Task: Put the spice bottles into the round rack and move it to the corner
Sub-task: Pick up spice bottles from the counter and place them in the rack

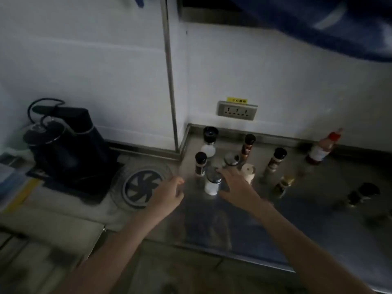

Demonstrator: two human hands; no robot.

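Head view, looking forward-down, close over steel counter [297, 219].

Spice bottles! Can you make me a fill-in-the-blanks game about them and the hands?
1. The wall socket has a ____ sticker above it.
2. The sauce bottle near the wall has a ____ cap.
3. The ____ hand reaches over the white-filled bottle.
4. The left hand sits beside the round ____.

Answers: yellow; red; right; rack

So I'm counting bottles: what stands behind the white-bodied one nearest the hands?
Behind the white-bodied bottle stand a dark-capped bottle, a metal-capped one and a tall grinder. The right hand covers whatever lies beneath it.
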